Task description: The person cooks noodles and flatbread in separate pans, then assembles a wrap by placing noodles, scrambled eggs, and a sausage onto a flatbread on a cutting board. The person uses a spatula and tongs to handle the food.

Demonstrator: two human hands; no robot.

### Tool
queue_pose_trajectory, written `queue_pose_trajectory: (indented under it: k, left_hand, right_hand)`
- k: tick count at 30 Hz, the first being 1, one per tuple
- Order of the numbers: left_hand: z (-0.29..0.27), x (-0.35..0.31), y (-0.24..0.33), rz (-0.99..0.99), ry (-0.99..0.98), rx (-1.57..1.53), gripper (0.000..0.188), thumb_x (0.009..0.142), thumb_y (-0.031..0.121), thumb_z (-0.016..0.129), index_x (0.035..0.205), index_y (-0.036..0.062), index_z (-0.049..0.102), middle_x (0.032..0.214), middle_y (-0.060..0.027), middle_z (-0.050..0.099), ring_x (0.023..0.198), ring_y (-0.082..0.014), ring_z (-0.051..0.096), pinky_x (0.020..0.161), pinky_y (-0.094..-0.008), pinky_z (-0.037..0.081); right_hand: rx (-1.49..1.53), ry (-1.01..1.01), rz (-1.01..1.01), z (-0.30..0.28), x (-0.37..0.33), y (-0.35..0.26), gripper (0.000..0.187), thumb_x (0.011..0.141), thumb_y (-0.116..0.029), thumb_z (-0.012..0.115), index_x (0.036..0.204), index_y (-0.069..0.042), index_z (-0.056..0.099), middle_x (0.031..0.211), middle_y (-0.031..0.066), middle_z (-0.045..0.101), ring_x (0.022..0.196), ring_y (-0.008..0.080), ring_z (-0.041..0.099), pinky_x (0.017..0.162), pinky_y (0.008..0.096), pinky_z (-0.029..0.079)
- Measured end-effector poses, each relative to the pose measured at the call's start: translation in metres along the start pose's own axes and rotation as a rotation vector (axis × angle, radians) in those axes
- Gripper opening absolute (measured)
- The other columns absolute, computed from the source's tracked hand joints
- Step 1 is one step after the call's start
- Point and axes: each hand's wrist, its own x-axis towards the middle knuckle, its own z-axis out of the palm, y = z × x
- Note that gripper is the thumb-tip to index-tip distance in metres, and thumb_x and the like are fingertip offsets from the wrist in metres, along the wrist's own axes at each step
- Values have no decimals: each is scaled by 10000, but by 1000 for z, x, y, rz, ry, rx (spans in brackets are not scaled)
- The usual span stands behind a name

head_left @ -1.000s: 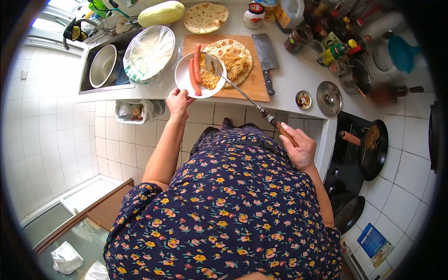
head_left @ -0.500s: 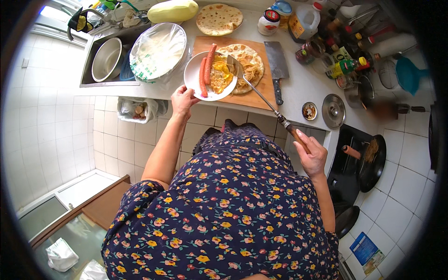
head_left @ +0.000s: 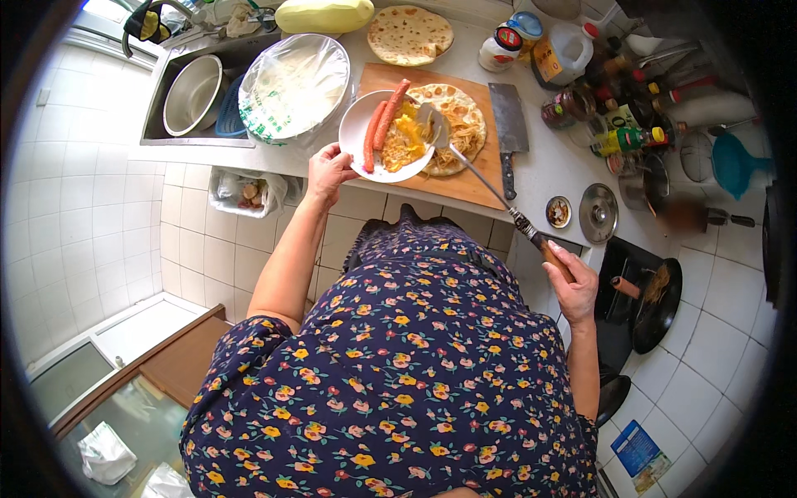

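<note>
My left hand grips the near rim of a white plate, held over the left part of a wooden cutting board. On the plate lie two red sausages and a yellow fried egg. My right hand is closed round the wooden handle of a metal spatula. The spatula's blade is at the plate's right edge, by the egg; whether it touches the egg I cannot tell. Under it, a round flatbread on the board bears shredded filling, its left side partly hidden by the plate.
A cleaver lies along the board's right side. Another flatbread sits behind. A plastic-covered basin stands left, beside the sink. Bottles crowd the right; a pot lid and a pan are nearer.
The whole view has shifted slightly, moving the counter rightward in the picture. Plate and spatula have barely moved against the board; both hands keep their grip.
</note>
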Motion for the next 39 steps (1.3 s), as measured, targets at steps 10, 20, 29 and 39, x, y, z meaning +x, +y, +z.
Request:
queue_pose_trajectory:
  k: [10,20,29,39]
  left_hand:
    - [-15,10,13,-14,-82,43,271,752,35,537,1014,-35,538,868,-74,596,682,-126,597,563,-234,520]
    - [-25,14,11,-16,-81,82,279,752,34,540,1021,-40,535,862,-72,597,691,-127,595,569,-235,520]
    - [-12,-2,3,-32,-40,162,228,747,24,533,966,-32,563,843,-70,596,678,-126,590,557,-237,518]
    - [11,-23,-7,-53,-8,212,205,733,38,551,926,-28,568,764,-50,587,604,-101,568,521,-219,503]
  right_hand:
    - [-267,-64,-130,0,11,-14,367,657,-26,704,1011,-103,647,553,39,428,450,133,422,427,259,340]
    - [-472,-29,-340,16,13,-32,394,645,-40,703,1016,-161,644,561,28,416,459,169,450,422,288,351]
    - [-473,20,-234,21,-13,-17,425,646,5,705,1038,-144,634,576,38,430,454,162,444,424,278,352]
    - [-404,25,-277,7,-18,14,380,658,-55,699,1020,-159,644,558,20,403,453,162,458,412,289,349]
